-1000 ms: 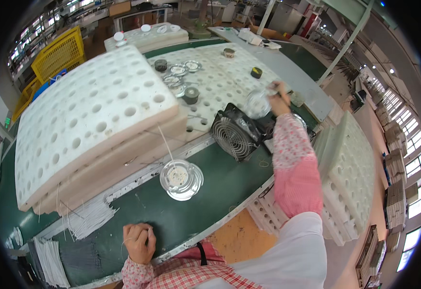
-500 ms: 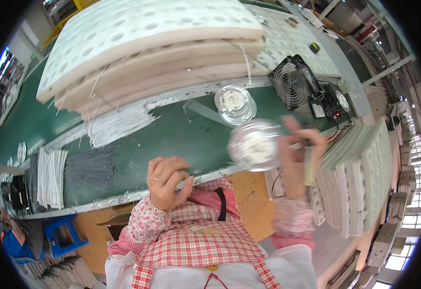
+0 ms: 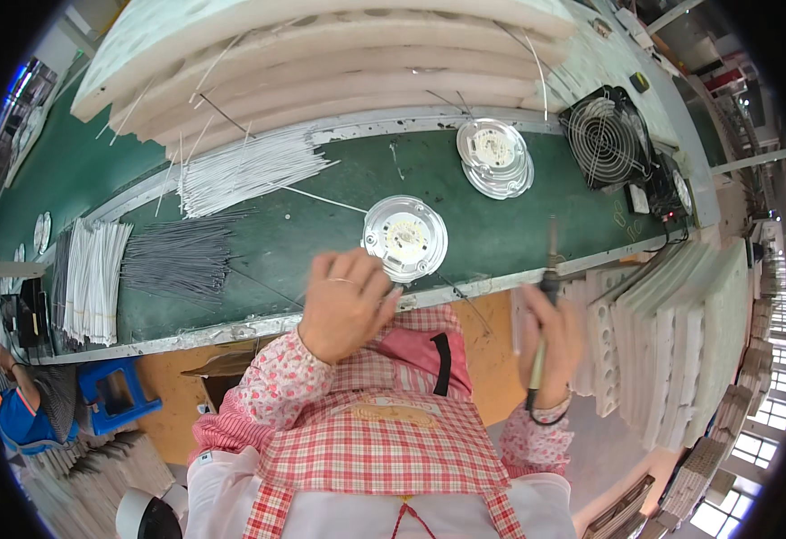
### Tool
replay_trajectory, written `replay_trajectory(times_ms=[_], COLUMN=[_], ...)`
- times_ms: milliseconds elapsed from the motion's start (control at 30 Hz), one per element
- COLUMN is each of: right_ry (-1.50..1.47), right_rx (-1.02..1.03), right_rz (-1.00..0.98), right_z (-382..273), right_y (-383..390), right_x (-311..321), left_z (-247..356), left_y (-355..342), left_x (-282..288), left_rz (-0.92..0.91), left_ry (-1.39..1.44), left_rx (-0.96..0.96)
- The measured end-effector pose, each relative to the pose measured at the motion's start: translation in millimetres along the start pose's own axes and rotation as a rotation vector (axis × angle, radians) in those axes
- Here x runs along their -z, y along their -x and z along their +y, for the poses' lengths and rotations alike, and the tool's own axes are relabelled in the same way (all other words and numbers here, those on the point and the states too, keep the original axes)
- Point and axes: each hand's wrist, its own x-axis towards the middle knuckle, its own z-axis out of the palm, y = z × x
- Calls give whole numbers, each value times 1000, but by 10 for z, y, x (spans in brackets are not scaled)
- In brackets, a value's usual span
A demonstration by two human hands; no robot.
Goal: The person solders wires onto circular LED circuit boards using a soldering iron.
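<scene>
Low in the frame's centre, my left hand (image 3: 346, 304) hovers loosely curled and empty, fingertips just short of the round lamp disc (image 3: 404, 237) on the green belt (image 3: 267, 242); my right hand (image 3: 550, 346), lower right, grips a soldering iron (image 3: 546, 310) tip-up; I judge soldering is about to start, so next I steady the disc and bring the tip down; farther up lie stacked discs (image 3: 495, 157) and a fan (image 3: 605, 136).

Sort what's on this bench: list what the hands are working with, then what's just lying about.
In use:
- round lamp disc, next to the left hand
- soldering iron, held in the right hand

Lying about:
- stacked discs
- fan
- white wires
- grey wires
- foam trays
</scene>
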Motion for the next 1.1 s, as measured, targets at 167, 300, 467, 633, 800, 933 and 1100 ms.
replay_trajectory(times_ms=[167, 300, 467, 633, 800, 933, 1100], right_ry=[-187, -220, -216, -256, -378, -397, -431], right_rx=[49, 79, -43, 90, -23, -56, -33], right_rz=[-150, -144, -77, -111, -38, -45, -9], right_z=[-418, -308, -124, -61, -92, -81, -35], right_y=[-54, -84, -231, -495, -661, -714, -730], right_x=[-514, -684, -886, -1139, -1038, -1021, -1045], left_z=[218, 86, -287, -604, -619, -585, -528], left_y=[-138, -83, -34, -400, -570, -626, -656], left_x=[50, 89, 242, 27, 49, 46, 59], left_rz=[-227, -239, -306, -236, -144, -108, -42], left_ry=[110, 193, 175, 275, 242, 272, 271], left_rx=[-209, -93, -69, -67, -89, -43, -25])
